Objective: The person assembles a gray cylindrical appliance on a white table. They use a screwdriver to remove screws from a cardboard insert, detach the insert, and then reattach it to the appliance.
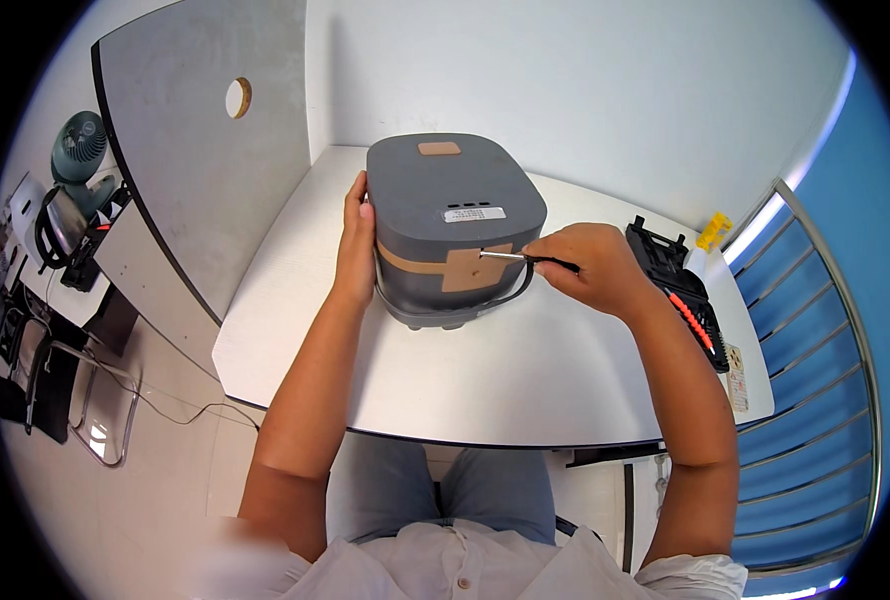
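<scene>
A grey rice cooker with a rounded lid and a copper-coloured band stands on the white table. My left hand lies along its left side, fingers stretched upward and flat against the wall. In my closed right hand is a screwdriver with a thin metal shaft, pointing left. Its tip meets or nearly meets the upper part of the copper-coloured panel on the side facing me. Beside the shaft, a dark handle curves down around the cooker. My fingers hide most of the screwdriver's grip.
To the right lies an open black tool case with a red-and-black tool. A yellow object stands behind it. Metal railings run beyond the white table's right edge. A grey partition rises at left.
</scene>
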`<state>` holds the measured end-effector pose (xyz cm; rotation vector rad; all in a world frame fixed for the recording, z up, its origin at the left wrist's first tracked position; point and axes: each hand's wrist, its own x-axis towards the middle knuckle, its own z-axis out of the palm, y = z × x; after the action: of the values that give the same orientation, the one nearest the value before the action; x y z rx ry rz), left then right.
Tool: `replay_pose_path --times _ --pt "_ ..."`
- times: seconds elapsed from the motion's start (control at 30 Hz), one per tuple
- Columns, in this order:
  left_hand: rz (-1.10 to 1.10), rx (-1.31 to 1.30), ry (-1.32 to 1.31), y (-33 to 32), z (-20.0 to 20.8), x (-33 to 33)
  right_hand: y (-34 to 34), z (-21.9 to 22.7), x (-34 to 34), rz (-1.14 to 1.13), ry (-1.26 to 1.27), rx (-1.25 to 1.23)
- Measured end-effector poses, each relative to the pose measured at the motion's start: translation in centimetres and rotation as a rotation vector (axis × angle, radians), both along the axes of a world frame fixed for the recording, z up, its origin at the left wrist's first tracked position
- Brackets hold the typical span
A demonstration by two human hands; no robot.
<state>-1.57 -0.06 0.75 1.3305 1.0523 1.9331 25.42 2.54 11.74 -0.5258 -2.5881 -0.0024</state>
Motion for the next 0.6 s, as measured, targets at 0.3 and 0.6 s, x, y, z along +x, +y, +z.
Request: replay_pose_path --times 0.3,0.6 --pt "0.004 -0.003 0.008 -0.1 -0.2 -0.2 1.0 -0.8 0.1 0.068 0.007 0.114" --pt "0.004 -0.003 0.012 0.1 -0.2 -0.1 1.8 -1.3 0.1 0.149 0.069 0.127"
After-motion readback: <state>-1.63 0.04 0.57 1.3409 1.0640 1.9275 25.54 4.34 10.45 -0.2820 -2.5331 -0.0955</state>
